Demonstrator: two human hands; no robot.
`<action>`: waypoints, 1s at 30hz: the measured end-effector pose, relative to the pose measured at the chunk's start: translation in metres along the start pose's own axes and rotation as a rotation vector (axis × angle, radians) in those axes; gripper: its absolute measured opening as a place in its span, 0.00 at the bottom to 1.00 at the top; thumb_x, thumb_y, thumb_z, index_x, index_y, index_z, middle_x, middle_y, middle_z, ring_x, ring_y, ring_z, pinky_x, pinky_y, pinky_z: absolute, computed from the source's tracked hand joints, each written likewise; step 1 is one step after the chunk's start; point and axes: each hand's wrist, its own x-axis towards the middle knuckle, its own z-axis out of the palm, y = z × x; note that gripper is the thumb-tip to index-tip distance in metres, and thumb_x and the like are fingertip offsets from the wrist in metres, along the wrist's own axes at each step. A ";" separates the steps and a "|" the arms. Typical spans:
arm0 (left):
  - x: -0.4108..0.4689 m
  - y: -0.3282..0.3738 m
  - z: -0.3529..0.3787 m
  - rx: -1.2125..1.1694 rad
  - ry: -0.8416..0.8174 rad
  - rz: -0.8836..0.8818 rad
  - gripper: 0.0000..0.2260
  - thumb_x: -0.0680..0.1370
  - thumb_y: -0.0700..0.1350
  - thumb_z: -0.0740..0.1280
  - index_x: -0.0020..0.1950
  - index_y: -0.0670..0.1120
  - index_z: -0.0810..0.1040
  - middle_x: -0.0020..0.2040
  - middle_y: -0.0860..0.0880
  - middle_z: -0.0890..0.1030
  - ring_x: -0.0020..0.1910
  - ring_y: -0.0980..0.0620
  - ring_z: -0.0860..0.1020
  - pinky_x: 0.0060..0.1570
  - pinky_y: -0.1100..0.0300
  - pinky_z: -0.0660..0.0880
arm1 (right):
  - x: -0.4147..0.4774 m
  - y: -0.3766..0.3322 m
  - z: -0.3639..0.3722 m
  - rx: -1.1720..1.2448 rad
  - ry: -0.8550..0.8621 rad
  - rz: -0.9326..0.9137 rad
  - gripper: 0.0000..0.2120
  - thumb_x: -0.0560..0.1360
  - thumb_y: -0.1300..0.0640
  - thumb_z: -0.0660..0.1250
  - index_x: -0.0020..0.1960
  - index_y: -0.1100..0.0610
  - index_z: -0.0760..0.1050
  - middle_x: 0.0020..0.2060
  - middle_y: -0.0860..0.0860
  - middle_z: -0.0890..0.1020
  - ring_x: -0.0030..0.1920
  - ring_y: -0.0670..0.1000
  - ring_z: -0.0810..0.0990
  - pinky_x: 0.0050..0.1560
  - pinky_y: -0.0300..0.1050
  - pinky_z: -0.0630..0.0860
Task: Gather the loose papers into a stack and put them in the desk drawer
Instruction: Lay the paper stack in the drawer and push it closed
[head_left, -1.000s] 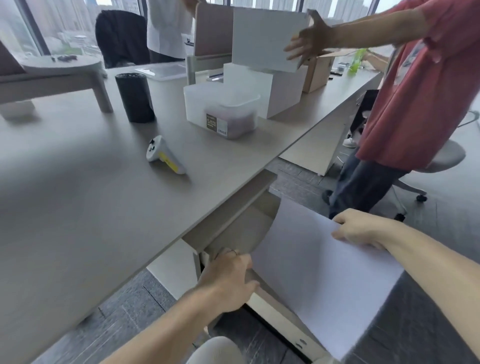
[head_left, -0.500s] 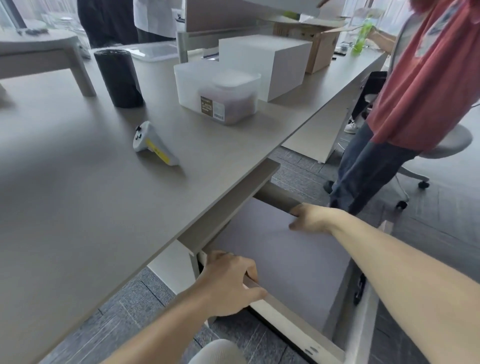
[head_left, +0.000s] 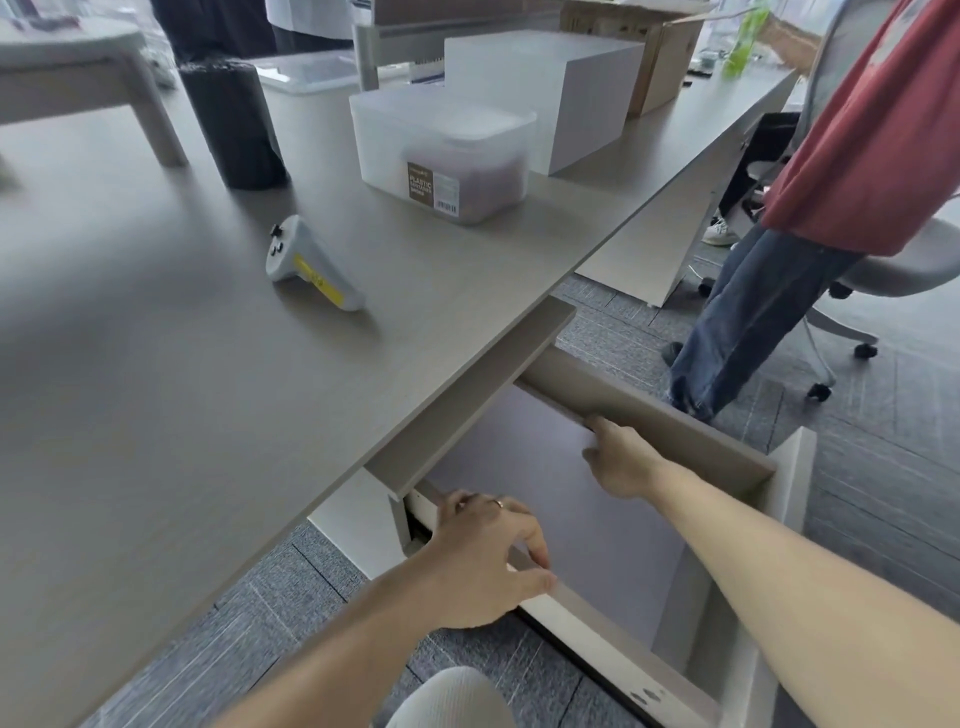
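Observation:
The desk drawer (head_left: 675, 431) stands pulled out under the desk edge. A stack of pale papers (head_left: 545, 478) lies flat on its bottom and looks greyish in the shade. My right hand (head_left: 621, 460) is inside the drawer, its fingers resting on the far part of the papers close to the drawer's far wall. My left hand (head_left: 485, 561) grips the drawer's near side wall, fingers curled over its top edge, a ring on one finger.
On the desk (head_left: 156, 389) lie a white controller with a yellow stripe (head_left: 311, 267), a black cylinder (head_left: 234, 124), a clear plastic box (head_left: 447, 150) and a white box (head_left: 550, 93). A person in a red shirt (head_left: 857, 130) stands at the right beside an office chair (head_left: 883, 270).
A second ago my right hand held the papers tilted above the drawer; now they lie flat inside it with that hand resting on them. My left hand stays on the drawer wall.

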 end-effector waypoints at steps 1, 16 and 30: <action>0.000 0.000 0.000 -0.003 -0.002 0.002 0.12 0.76 0.60 0.69 0.52 0.55 0.84 0.67 0.57 0.78 0.70 0.57 0.71 0.60 0.64 0.47 | 0.000 0.000 0.001 -0.016 -0.010 -0.008 0.23 0.83 0.56 0.59 0.75 0.64 0.64 0.68 0.63 0.78 0.69 0.63 0.76 0.66 0.53 0.74; -0.003 0.005 -0.003 -0.039 0.007 0.022 0.13 0.76 0.59 0.70 0.53 0.53 0.84 0.66 0.55 0.79 0.70 0.56 0.71 0.58 0.66 0.48 | -0.014 -0.028 0.023 -0.182 0.105 -0.248 0.39 0.79 0.51 0.64 0.84 0.51 0.47 0.80 0.56 0.59 0.79 0.63 0.60 0.74 0.59 0.64; -0.005 0.005 0.000 -0.016 -0.023 0.003 0.14 0.76 0.61 0.69 0.55 0.54 0.83 0.72 0.59 0.75 0.72 0.57 0.68 0.58 0.68 0.46 | -0.008 -0.004 0.002 -0.029 0.009 -0.034 0.45 0.74 0.38 0.69 0.82 0.59 0.57 0.79 0.60 0.63 0.80 0.62 0.61 0.77 0.54 0.63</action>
